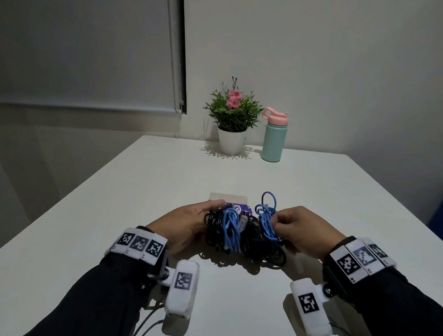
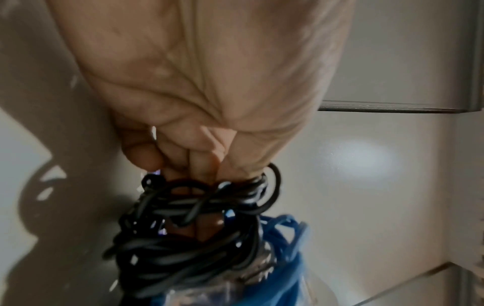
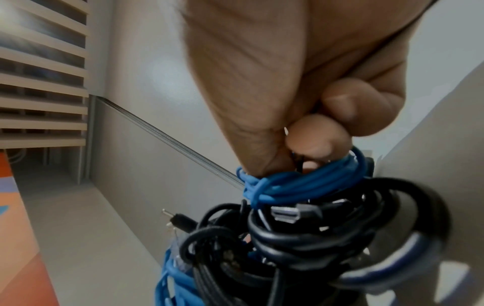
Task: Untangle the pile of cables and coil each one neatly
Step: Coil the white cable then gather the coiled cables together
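- Your left hand (image 1: 185,224) curls its fingers into the black loops on the left side of the cable pile (image 1: 244,232), and your right hand (image 1: 299,232) pinches a bunch of blue cable (image 1: 266,221) on the right side.
- The pile sits between your hands, low over the white desk (image 1: 241,174) near its front edge; whether it touches the surface is not clear.
- To do this step well, I'd hold the black mass firm with the left, hunt for a free plug, and feed it back through the loops rather than tugging; pulling hard probably tightens the knots.
- The silver-tipped plug (image 3: 285,214) near your right fingers looks like a fair starting end.
- Count: one tangled pile, with blue and black cables in it; how many of each is impossible to tell.
- Behind the pile, one flat box or card (image 1: 228,197).
- At the far edge, one potted plant (image 1: 233,118) and one green bottle (image 1: 274,136).
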The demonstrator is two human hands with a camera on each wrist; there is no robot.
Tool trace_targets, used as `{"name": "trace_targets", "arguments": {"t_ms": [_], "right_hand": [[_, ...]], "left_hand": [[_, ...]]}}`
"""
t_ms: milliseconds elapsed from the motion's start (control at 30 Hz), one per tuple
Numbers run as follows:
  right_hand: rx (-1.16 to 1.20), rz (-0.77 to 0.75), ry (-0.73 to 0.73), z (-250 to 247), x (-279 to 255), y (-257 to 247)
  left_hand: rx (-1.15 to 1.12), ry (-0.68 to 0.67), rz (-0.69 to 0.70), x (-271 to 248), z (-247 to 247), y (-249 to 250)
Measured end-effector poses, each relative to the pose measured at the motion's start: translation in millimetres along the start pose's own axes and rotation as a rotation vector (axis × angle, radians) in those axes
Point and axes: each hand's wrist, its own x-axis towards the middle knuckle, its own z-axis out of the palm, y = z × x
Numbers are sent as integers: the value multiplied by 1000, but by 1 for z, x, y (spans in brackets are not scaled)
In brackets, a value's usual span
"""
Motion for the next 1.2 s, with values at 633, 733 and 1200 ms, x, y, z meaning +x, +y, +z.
{"name": "trace_targets", "arguments": {"t_ms": [633,733,1200], "right_hand": [[114,-82,-34,5,-5,-3],[138,-76,-42,6,-6,-5],[121,-58,-103,4,-7,-5]], "left_hand": [[481,-26,72,6,-7,4],[453,-26,99,4,-1,5],[451,-63,137,7,5,0]]}}
